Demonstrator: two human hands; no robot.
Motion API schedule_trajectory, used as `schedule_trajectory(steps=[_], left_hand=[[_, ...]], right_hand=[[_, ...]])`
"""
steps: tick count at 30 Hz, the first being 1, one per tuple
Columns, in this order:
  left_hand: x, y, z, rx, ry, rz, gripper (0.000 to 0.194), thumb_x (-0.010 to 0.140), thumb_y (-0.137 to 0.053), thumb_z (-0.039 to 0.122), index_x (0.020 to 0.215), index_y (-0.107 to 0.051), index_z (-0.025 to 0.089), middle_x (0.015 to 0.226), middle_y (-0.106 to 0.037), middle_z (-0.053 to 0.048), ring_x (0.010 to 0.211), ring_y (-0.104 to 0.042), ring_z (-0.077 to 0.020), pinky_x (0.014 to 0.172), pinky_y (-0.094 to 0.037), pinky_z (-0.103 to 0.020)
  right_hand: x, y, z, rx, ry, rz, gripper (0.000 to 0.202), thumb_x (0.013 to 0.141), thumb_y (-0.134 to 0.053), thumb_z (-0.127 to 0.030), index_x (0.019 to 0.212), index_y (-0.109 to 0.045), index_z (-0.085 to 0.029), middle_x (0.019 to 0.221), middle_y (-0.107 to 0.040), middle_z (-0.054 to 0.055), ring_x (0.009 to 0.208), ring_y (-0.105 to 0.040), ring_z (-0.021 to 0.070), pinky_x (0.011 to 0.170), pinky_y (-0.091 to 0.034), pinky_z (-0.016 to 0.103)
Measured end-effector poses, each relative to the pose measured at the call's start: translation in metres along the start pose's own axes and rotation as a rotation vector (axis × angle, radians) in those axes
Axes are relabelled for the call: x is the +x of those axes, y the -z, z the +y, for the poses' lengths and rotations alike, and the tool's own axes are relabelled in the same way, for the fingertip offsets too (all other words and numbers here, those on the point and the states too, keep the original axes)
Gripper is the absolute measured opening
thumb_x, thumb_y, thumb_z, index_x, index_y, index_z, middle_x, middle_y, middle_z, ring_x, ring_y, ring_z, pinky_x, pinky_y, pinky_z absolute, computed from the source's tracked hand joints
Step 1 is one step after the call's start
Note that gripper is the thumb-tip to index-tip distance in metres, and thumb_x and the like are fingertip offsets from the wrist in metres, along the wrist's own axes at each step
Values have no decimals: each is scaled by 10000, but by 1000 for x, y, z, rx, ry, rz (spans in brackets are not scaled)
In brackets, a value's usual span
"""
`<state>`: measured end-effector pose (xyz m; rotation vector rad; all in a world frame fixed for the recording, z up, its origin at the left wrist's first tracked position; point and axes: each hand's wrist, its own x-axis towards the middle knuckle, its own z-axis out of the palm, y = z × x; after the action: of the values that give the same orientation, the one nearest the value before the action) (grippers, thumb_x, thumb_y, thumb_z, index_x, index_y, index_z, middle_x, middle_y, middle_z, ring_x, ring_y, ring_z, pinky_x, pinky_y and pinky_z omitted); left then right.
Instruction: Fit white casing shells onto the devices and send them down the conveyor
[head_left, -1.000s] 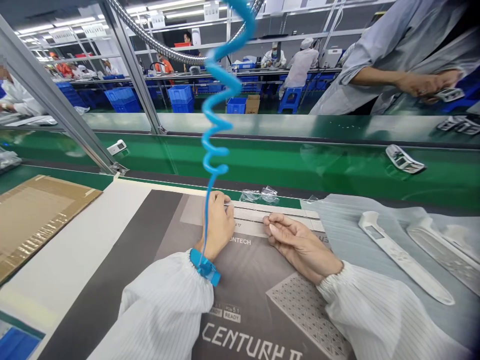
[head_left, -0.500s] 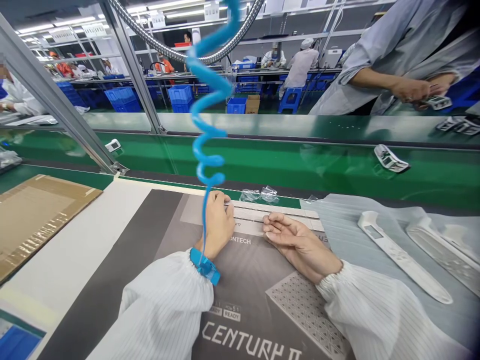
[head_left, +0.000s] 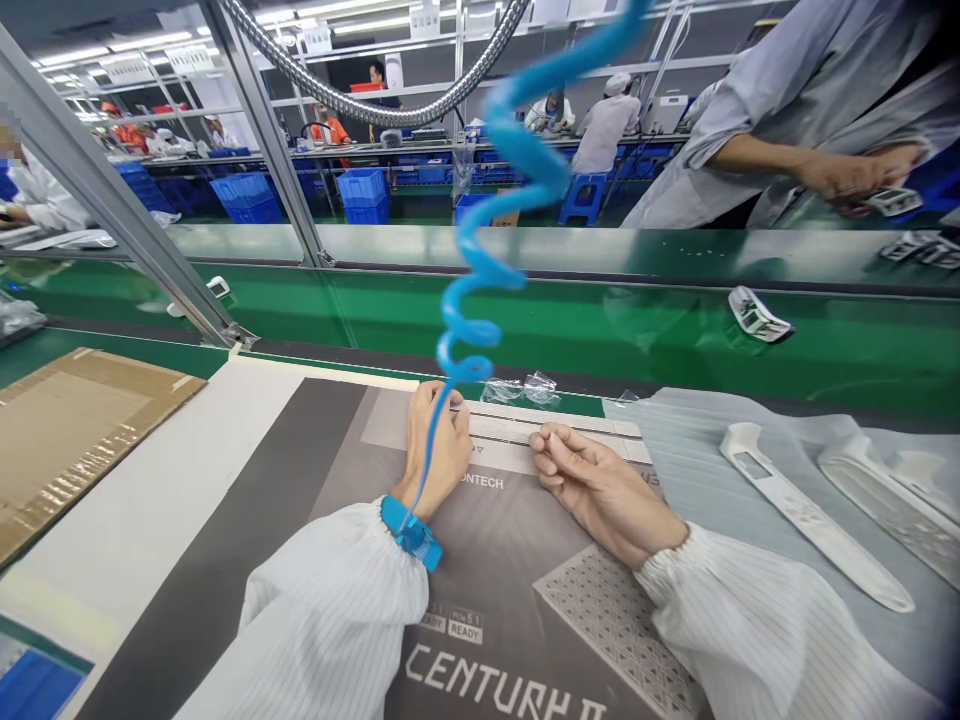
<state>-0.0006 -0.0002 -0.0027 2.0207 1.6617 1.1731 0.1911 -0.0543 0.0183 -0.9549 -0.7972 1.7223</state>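
Observation:
My left hand (head_left: 439, 445) rests over the far part of a dark printed cardboard sheet (head_left: 495, 560), its fingers curled together. A blue wrist strap (head_left: 411, 533) circles that wrist, with a coiled blue cord (head_left: 480, 250) rising from it. My right hand (head_left: 600, 485) is just above the same sheet, thumb and fingertips pressed together. Anything in either hand is too small or hidden to name. Crumpled clear plastic (head_left: 521, 388) lies just beyond, between the hands.
Long white plastic parts (head_left: 817, 520) lie on foam sheeting (head_left: 697, 450) at the right. Past the bench runs a green conveyor (head_left: 525, 310) carrying a small white part (head_left: 757, 313). A co-worker's hands (head_left: 847, 180) hold a similar part. Cardboard (head_left: 90, 430) lies left, by a metal post (head_left: 112, 170).
My right thumb and fingers have closed together. The coiled cord has swung to the right. Parts on the green conveyor have shifted left. My left hand has hardly moved.

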Motion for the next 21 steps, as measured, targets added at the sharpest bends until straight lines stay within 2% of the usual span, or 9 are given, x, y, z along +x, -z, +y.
schedule_trajectory(steps=[6, 12, 16, 19, 21], left_hand=[[0, 0, 1, -5, -8, -2, 107, 834, -547, 82, 901, -555, 166, 1011, -562, -89, 1024, -541, -226, 929, -450, -406], [0, 1, 0, -25, -9, 9, 95, 845, -548, 108, 914, -564, 171, 1017, -567, -91, 1037, -543, -233, 930, -454, -418], [3, 1, 5, -112, 56, 44, 126, 821, -558, 80, 911, -585, 163, 1017, -590, -92, 1028, -557, -223, 935, -464, -410], [6, -1, 8, -245, 189, 66, 131, 799, -585, 81, 895, -613, 166, 996, -625, -79, 962, -596, -199, 881, -498, -374], [8, -1, 10, -329, 280, 74, 112, 810, -592, 108, 896, -626, 170, 979, -643, -71, 900, -617, -181, 839, -516, -353]], right_hand=[[1, -1, 1, 21, -9, -13, 250, 848, -692, -459, 862, -699, -209, 876, -551, 13, 712, -431, 108, 665, -389, 249], [-1, -1, -2, -129, 31, -3, 231, 779, -768, -424, 842, -674, -222, 850, -562, 4, 698, -441, 118, 677, -384, 285], [-17, -23, -3, -632, 181, -110, 201, 848, -684, -447, 938, -656, -270, 880, -623, 24, 761, -532, 174, 692, -414, 327], [-31, -53, 9, -1051, 448, -277, 222, 871, -673, -408, 1062, -633, -302, 994, -675, 27, 866, -585, 207, 738, -416, 350], [-36, -73, 19, -1265, 696, -328, 219, 889, -665, -361, 1084, -612, -278, 972, -695, 17, 848, -586, 198, 742, -377, 358]])
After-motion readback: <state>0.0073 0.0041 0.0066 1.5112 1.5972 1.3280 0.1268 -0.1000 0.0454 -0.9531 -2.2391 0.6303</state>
